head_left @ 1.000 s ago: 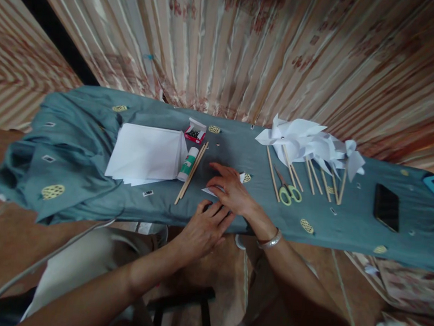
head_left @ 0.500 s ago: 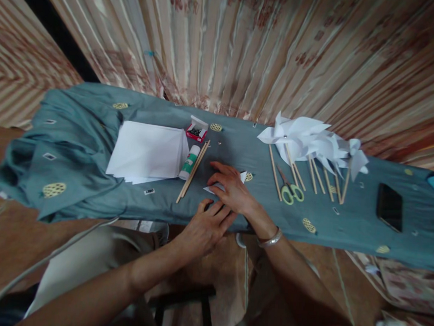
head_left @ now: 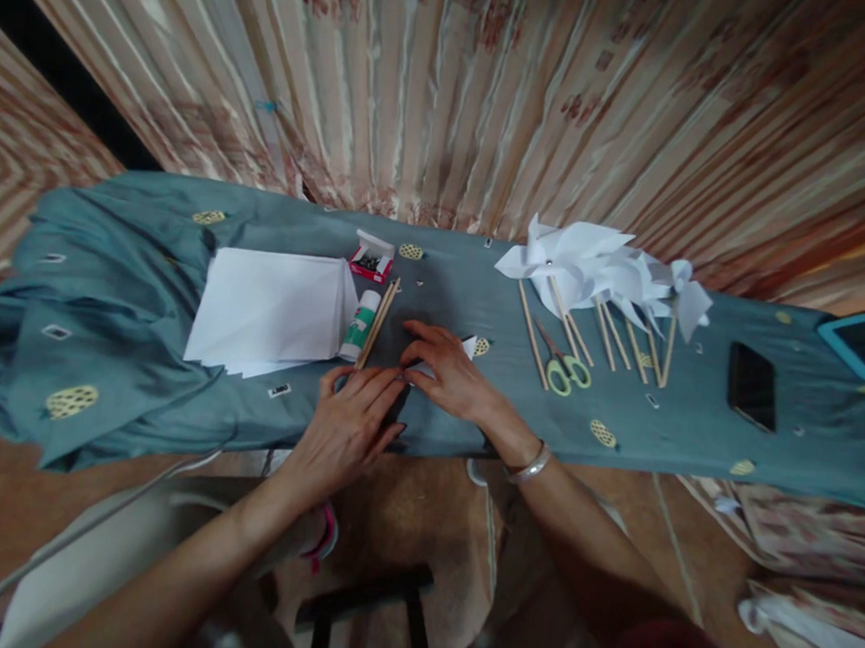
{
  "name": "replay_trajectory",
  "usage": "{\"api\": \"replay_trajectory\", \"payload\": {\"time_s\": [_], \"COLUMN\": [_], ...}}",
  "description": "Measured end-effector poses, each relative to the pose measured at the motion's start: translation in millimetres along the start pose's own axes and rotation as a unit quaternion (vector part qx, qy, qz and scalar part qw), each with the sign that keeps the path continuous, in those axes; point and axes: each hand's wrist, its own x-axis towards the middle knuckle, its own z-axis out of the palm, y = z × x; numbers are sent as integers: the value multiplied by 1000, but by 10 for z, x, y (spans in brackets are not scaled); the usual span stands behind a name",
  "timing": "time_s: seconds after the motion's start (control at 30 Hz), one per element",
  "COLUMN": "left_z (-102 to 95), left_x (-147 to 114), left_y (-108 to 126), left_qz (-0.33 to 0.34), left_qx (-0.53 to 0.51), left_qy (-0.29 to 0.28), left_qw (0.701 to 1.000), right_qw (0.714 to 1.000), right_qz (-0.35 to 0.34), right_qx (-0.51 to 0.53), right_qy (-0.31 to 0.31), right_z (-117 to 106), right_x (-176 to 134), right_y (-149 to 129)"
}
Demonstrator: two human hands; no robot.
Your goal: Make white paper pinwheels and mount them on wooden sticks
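1. On the green cloth (head_left: 446, 285), near its front edge, we find a small piece of white paper (head_left: 469, 347); most of it is hidden under our fingers, and one pale corner shows beyond the right hand (head_left: 444, 370).
2. We have that right hand palm down over the paper, fingers apart and slightly bent; we cannot tell whether they pinch it or only press it. A silvery bracelet (head_left: 532, 465) circles the wrist.
3. Our left hand (head_left: 350, 417) is also palm down, fingers bent and close together, their tips meeting the right hand's fingertips at the paper's near side. We cannot tell whether it grips anything.
4. Just past the left hand we see thin wooden sticks (head_left: 378, 320), their near ends reaching down to its fingers.
5. Beside the sticks we have a glue stick (head_left: 359, 326) with a green label, and next to it a stack of white paper (head_left: 273, 306).
6. Behind these we see a small red and white box (head_left: 373, 257), lid up, with small dark pieces inside.
7. To the right of our hands we have a row of white paper pinwheels (head_left: 579, 261) on sticks, overlapping one another, with green-handled scissors (head_left: 569, 373) among their handles.
8. Farther right we see a dark phone (head_left: 752, 386).
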Motion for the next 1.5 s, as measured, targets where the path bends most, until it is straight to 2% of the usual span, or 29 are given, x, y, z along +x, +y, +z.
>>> {"api": "replay_trajectory", "payload": {"time_s": [0.4,0.67,0.9,1.23,1.5], "left_z": [30,31,36,33,50], "left_x": [-10,7,29,53,43], "left_y": [-33,-45,-43,-38,-41], "left_qz": [12,1,-1,-1,1], "left_qx": [11,13,14,11,23], "left_qy": [-12,-36,-39,-47,-43], "left_qw": [1000,999,999,999,999], "right_qw": [999,980,979,977,979], "right_qz": [-7,-43,-17,37,38], "right_qx": [-38,-173,-195,-209,-199], "right_qy": [2,89,52,31,23], "right_z": [-9,-20,119,197,193], "right_x": [-1,-350,-641,-764,-812], "right_y": [-29,-352,-404,-277,-246]}}
